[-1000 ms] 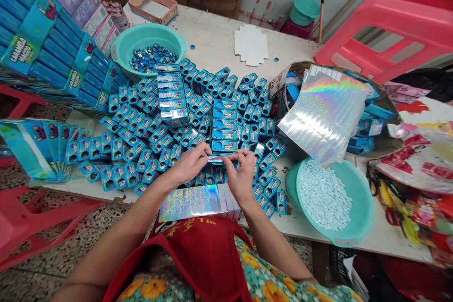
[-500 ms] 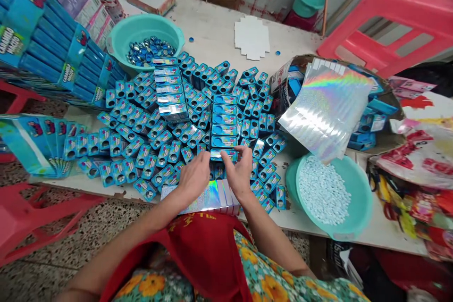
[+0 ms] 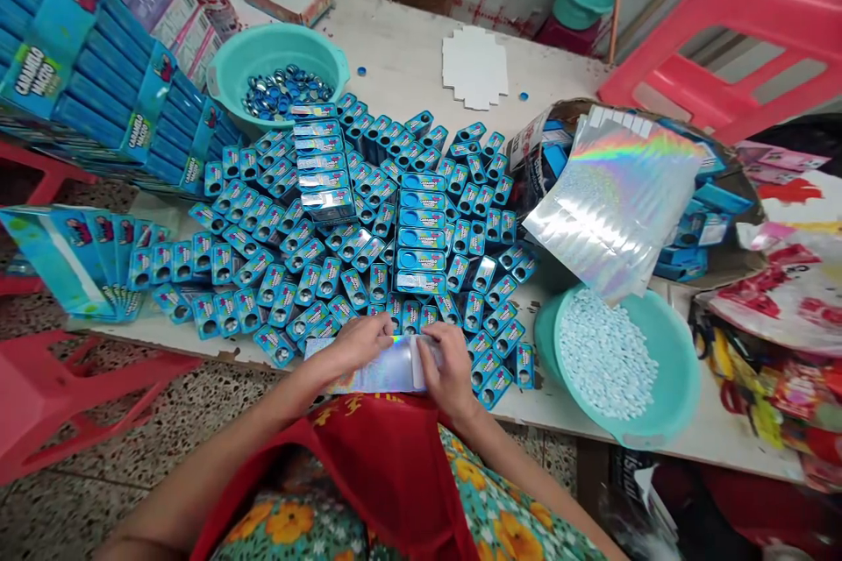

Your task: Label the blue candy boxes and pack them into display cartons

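My right fingers (image 3: 448, 342) grip the right end of a shiny strip (image 3: 385, 372), thumb on top. My left fingers (image 3: 380, 335) are bent over its far edge; I can't tell whether they pinch it. The strip lies at the near edge of the table (image 3: 395, 31), against my apron (image 3: 395, 456).

Blue cases (image 3: 224, 263) crowd close beyond my hands and spread far to my left. A neat row (image 3: 421, 238) of them runs straight away from me, and a raised stack (image 3: 322, 162) stands left of it. Past that sits a bowl (image 3: 222, 88) of caps (image 3: 286, 92).

On my right, a bowl (image 3: 677, 368) of white pellets (image 3: 605, 355) stands near the table's edge. Shiny sheets (image 3: 611, 202) lie across a carton (image 3: 531, 153), their lower end over the bowl's rim.
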`<move>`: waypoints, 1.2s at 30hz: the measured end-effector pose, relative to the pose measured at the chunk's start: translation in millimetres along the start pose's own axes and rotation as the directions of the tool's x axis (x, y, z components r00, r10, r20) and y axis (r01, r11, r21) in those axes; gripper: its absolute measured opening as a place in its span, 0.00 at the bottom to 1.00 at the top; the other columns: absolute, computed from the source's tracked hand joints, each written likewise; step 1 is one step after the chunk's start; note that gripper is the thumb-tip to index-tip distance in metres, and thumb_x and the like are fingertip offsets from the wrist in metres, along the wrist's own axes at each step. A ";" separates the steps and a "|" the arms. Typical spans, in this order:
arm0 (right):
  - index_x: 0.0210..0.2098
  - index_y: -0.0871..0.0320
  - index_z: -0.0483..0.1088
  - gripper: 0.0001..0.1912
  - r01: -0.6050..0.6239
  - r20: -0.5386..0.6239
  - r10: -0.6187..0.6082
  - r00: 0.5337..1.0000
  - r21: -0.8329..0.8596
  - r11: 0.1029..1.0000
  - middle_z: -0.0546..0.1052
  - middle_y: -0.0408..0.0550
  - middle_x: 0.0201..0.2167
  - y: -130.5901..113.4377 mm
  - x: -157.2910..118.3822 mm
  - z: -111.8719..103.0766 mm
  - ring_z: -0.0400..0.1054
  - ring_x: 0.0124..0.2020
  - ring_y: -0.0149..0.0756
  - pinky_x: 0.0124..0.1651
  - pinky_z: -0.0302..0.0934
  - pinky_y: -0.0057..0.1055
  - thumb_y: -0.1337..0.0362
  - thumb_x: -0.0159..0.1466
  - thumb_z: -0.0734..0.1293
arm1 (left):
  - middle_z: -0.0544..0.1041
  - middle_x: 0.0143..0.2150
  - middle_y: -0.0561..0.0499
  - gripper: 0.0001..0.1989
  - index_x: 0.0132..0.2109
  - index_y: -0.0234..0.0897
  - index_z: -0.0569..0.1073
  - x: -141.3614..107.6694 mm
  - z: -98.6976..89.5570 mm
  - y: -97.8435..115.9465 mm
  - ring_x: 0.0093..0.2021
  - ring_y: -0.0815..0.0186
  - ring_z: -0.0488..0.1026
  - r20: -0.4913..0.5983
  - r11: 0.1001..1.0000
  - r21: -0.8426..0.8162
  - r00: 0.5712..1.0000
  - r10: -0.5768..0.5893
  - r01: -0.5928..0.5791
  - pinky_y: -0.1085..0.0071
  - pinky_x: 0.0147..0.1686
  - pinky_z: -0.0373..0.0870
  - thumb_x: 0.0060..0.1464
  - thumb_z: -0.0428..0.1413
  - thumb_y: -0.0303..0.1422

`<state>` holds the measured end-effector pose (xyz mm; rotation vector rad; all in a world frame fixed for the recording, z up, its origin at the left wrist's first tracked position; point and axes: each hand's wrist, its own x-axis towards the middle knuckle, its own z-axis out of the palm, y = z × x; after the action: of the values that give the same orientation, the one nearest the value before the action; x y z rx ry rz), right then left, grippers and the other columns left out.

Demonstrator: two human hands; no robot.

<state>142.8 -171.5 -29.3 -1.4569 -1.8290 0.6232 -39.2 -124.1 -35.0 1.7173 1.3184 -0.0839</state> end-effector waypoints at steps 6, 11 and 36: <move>0.49 0.57 0.67 0.14 0.142 0.193 -0.093 0.977 -0.259 0.955 0.71 0.55 0.44 4.8 1.0 10.8 0.64 0.44 0.42 0.43 0.62 0.40 0.66 0.63 0.63 | 0.77 0.32 0.51 0.14 0.34 0.37 0.74 1.2 -5.8 3.4 0.33 0.66 0.71 -0.089 0.991 -0.127 0.996 0.016 -0.027 0.74 0.31 0.59 0.57 0.46 0.36; 0.51 0.55 0.66 0.16 0.247 0.256 -0.172 0.951 -0.299 0.922 0.73 0.52 0.46 7.7 -4.9 11.7 0.64 0.46 0.42 0.44 0.60 0.40 0.68 0.64 0.63 | 0.77 0.31 0.52 0.14 0.33 0.37 0.74 3.4 -1.5 -2.2 0.32 0.66 0.71 -0.159 0.988 -0.152 0.987 -0.018 -0.006 0.74 0.29 0.57 0.56 0.46 0.37; 0.29 0.56 0.67 0.07 -0.238 0.102 0.220 0.970 0.221 0.946 0.71 0.41 0.26 -40.5 92.4 -31.0 0.65 0.29 0.31 0.35 0.60 0.29 0.61 0.62 0.65 | 0.68 0.23 0.54 0.13 0.35 0.33 0.70 -9.2 -61.4 40.8 0.26 0.71 0.67 -0.184 0.757 -0.626 0.979 0.092 -0.189 0.74 0.28 0.65 0.56 0.48 0.39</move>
<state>130.6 -94.0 41.3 -1.5144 -1.5914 0.9864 -39.0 -87.5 29.6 1.2265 1.1286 0.5384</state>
